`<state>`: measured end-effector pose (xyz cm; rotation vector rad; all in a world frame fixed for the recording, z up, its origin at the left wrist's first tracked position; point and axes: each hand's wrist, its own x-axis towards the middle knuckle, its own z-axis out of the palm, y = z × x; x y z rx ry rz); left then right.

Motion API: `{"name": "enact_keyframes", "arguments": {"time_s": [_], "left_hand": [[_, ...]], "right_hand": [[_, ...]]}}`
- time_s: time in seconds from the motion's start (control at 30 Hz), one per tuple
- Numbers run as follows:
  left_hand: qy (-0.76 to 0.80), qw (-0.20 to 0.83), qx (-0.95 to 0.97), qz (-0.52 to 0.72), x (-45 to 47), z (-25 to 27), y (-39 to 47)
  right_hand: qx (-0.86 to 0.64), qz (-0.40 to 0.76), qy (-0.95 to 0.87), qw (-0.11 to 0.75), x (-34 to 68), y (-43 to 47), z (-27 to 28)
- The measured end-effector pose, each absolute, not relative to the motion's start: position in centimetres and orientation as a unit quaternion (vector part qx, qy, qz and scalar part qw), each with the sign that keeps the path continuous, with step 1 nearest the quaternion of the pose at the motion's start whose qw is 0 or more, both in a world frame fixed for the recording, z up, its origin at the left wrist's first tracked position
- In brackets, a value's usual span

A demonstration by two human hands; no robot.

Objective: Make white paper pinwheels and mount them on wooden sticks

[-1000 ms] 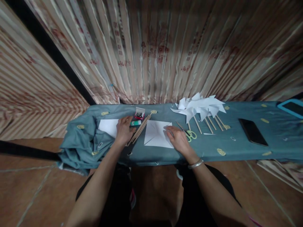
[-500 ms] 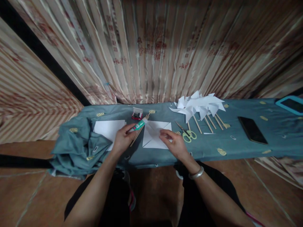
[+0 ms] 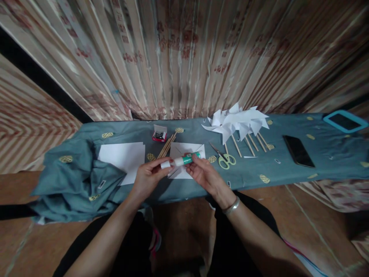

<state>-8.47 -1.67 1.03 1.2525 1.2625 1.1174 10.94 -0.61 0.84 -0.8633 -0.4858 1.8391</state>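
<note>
A green and white glue stick (image 3: pixel 188 158) lies across the fingers of my right hand (image 3: pixel 205 175), which is closed round its green end. The white cap (image 3: pixel 165 165) is pinched in my left hand (image 3: pixel 148 177), just left of the tube and apparently off it. Below both hands rests a square sheet of white paper (image 3: pixel 180 148) with slits or creases running in from its corners; the hands and glue stick cover part of it. Several thin wooden sticks (image 3: pixel 167 145) lie beside the sheet, past my left fingers. To its right are scissors with pale green handles (image 3: pixel 227 161).
Plain white paper (image 3: pixel 121 156) lies at the left by bunched cloth (image 3: pixel 77 184). A small red box (image 3: pixel 159 134) stands open at the back. White paper pinwheels (image 3: pixel 239 121) on sticks, a dark phone (image 3: pixel 298 151) and a blue-framed device (image 3: pixel 346 120) are on the right.
My right hand has moved up from the paper and taken hold of the glue stick's green end. My left hand, which held the glue stick, now grips its white cap. The view has shifted slightly.
</note>
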Motion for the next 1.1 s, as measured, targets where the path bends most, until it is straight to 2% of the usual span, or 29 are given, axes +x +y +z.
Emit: {"name": "enact_keyframes", "arguments": {"time_s": [0.07, 0.2, 0.3, 0.43, 0.53, 0.6, 0.73, 0.9, 1.0, 1.1], "left_hand": [[0.551, 0.431, 0.555, 0.45, -9.8, 0.7, -1.0], [0.585, 0.205, 0.676, 0.398, -12.2, -0.7, 1.5], [0.585, 0.125, 0.73, 0.331, -12.9, -2.3, 3.5], [0.563, 0.098, 0.773, 0.277, -12.9, -3.3, 4.5], [0.539, 0.063, 0.787, 0.294, -12.1, -2.4, 3.7], [0.521, 0.042, 0.792, 0.315, -10.8, -1.6, 2.6], [0.433, 0.083, 0.854, 0.276, -7.2, -1.2, 0.0], [0.431, 0.073, 0.88, 0.188, -4.5, -2.7, -1.4], [0.439, 0.075, 0.88, 0.167, -4.5, -3.0, -1.4], [0.444, 0.081, 0.878, 0.161, -4.6, -2.9, -1.3]], "right_hand": [[-0.361, 0.764, -0.18, 0.503, 11.5, -0.3, 0.8], [-0.368, 0.774, -0.152, 0.492, 12.3, 0.1, 0.7], [-0.361, 0.776, -0.148, 0.496, 12.5, 0.3, 0.4], [-0.375, 0.758, -0.189, 0.499, 13.2, 0.7, 0.6], [-0.394, 0.73, -0.202, 0.521, 14.5, 1.2, 1.2], [-0.418, 0.684, -0.235, 0.55, 15.3, 1.6, 1.5], [-0.491, 0.544, -0.372, 0.57, 15.9, 2.1, 0.9], [-0.563, 0.391, -0.57, 0.452, 14.8, 2.5, -0.4], [-0.591, 0.326, -0.627, 0.39, 14.4, 2.7, -0.6], [-0.595, 0.297, -0.653, 0.363, 14.2, 2.9, -0.7]]}}
